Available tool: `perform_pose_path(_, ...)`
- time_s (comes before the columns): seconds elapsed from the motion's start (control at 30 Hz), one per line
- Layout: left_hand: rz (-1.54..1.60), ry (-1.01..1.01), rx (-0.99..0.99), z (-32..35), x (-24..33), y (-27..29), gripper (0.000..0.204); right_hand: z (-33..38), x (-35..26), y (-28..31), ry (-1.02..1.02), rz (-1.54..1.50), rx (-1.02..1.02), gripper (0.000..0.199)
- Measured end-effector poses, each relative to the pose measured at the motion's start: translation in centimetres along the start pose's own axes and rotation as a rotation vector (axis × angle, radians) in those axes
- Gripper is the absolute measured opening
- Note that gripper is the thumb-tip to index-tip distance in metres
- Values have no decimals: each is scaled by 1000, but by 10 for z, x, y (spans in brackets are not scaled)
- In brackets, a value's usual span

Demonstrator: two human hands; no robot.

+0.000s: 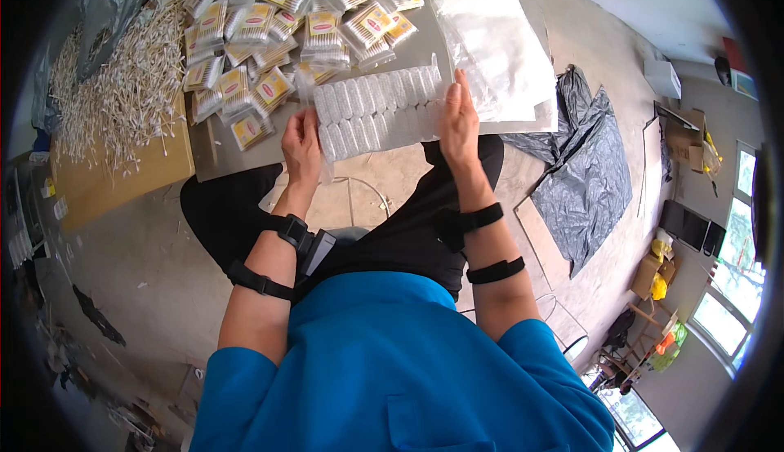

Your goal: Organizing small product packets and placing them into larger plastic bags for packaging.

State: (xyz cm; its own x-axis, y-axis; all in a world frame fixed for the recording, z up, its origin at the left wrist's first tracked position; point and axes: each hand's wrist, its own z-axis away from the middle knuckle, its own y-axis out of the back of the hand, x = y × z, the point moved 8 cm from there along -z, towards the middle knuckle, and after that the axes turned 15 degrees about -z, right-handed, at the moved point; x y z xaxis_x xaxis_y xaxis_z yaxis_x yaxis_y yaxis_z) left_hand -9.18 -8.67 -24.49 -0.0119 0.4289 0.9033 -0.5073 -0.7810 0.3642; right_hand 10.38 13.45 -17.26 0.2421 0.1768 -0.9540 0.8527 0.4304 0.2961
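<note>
A clear plastic bag packed with two rows of small cotton swab packs [380, 113], set on edge so their white tips show, lies at the near edge of the table between my hands. My left hand [302, 146] grips its left end, thumb and fingers curled at the film. At the opposite end my right hand [460, 125] holds the bag's side, fingers stretched along it. Just beyond lies a heap of small cotton swab packs [322, 31] with yellow labels. A stack of flat clear plastic bags [494, 48] lies beside my right hand.
Loose cotton swabs [122, 84] cover a cardboard sheet [122, 187] on the left, partly under grey plastic film [114, 15]. On the floor to the right, a dark plastic sheet [584, 191] lies over a board. Cardboard boxes [649, 276] stand near the windows.
</note>
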Motion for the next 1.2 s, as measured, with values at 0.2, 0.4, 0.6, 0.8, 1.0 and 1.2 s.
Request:
perform_pose_path(0.2,15,-114,24,-4,3,-11,25,10,28,-14,-194,-354,-286,67)
perform_pose_path(0.4,-33,-115,57,-1,20,-12,21,14,37,-20,-269,-408,-264,66)
perform_pose_path(0.6,-32,-118,-8,-7,9,-10,23,13,41,-5,-280,-625,-151,67)
perform_pose_path(0.8,-96,-128,18,-6,8,-6,26,32,53,15,-423,-707,4,65)
perform_pose_path(1.0,-82,-142,-17,-13,-5,-10,25,32,41,12,-372,-658,18,58)
perform_pose_path(1.2,-67,-92,-67,-17,-12,-14,25,14,42,5,-292,-286,40,46)
